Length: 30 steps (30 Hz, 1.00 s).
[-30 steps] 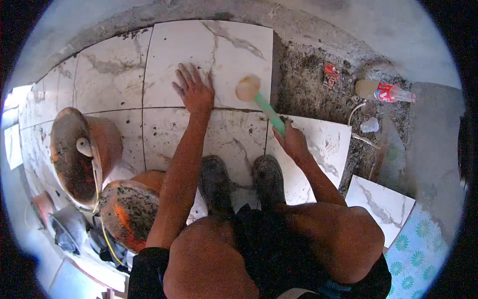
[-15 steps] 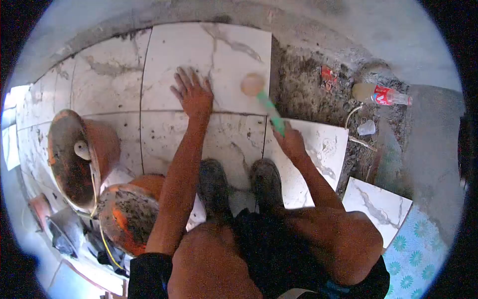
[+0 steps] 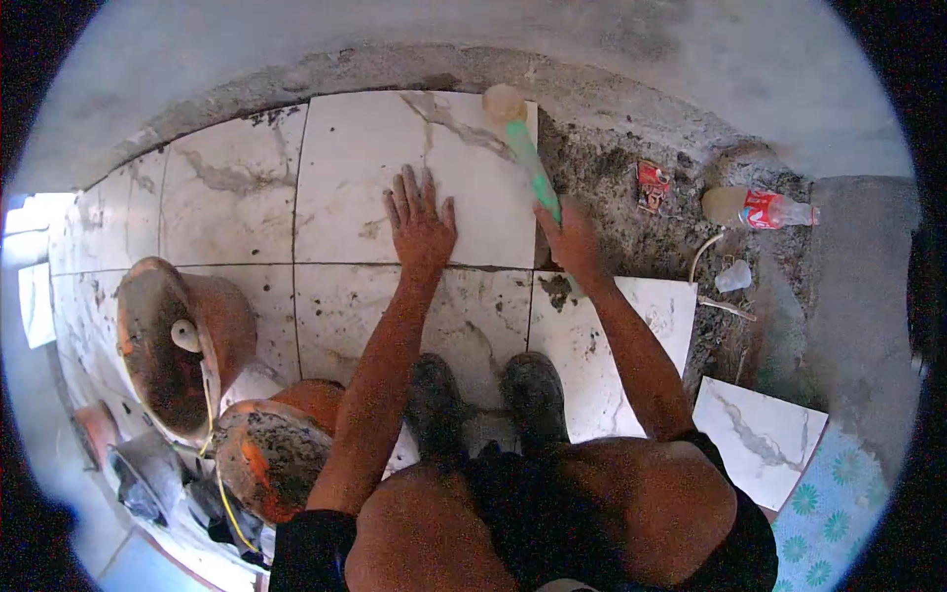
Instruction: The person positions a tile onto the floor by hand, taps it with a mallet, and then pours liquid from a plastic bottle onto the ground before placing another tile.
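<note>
My left hand [image 3: 424,229] lies flat with fingers spread on a large white marbled floor tile [image 3: 360,163] near the wall. In my right hand [image 3: 574,237] is the green handle of a mallet [image 3: 506,105], its round tan head over the far right corner of that tile. The tile's right edge borders a strip of rough grey mortar bed [image 3: 602,148]. Below my right wrist is another white tile [image 3: 631,326], with a dark clump of mortar near its upper left corner.
Two mortar-stained orange buckets [image 3: 225,331] [image 3: 276,449] stand at left on laid tiles. A bottle with a red label [image 3: 760,209], a crumpled red packet [image 3: 652,185] and a clear plastic cup [image 3: 733,276] lie at right. A loose tile [image 3: 760,434] rests on a blue flowered sheet [image 3: 829,518].
The mallet has swung away from me, from the tile's right side to its far right corner. My left hand has shifted slightly right on the tile, fingers still spread. The camera view has tilted.
</note>
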Each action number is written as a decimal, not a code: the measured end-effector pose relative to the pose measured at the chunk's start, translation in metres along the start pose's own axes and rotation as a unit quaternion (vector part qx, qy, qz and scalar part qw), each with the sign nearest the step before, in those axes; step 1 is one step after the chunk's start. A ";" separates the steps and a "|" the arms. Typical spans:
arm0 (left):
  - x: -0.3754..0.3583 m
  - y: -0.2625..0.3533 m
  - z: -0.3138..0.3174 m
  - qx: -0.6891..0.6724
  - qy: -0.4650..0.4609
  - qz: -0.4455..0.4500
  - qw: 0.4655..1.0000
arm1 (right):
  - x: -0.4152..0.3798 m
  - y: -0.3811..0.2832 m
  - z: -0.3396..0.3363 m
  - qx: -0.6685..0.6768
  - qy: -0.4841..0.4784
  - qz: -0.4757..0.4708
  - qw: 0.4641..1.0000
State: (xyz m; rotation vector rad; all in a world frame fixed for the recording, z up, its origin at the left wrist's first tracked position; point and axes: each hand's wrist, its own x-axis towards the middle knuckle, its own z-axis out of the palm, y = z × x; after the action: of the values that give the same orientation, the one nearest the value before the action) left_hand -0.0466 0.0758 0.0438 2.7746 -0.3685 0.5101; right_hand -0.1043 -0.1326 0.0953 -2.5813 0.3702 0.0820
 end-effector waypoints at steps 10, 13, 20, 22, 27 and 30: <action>0.000 -0.003 0.003 -0.003 -0.005 -0.007 1.000 | 0.016 -0.019 0.009 0.090 0.026 -0.006 0.996; -0.001 -0.003 0.003 -0.024 0.005 -0.001 1.000 | 0.022 -0.020 0.016 0.052 0.022 0.028 0.998; 0.002 -0.002 -0.001 -0.027 -0.026 -0.023 0.999 | 0.035 -0.017 0.018 0.067 -0.024 0.010 0.997; -0.001 -0.002 0.000 -0.033 0.005 -0.012 0.999 | 0.030 -0.026 0.009 0.033 -0.057 -0.003 0.998; -0.003 -0.004 0.004 -0.026 -0.005 -0.012 1.000 | 0.021 -0.034 0.014 0.050 -0.006 0.032 0.998; -0.003 -0.003 0.007 -0.026 0.001 0.006 1.000 | 0.034 -0.027 0.015 0.014 -0.013 -0.041 0.999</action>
State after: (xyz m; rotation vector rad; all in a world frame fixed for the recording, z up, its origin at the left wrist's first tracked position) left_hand -0.0463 0.0765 0.0354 2.7232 -0.3918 0.4984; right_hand -0.0638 -0.1114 0.0913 -2.5626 0.2533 0.0812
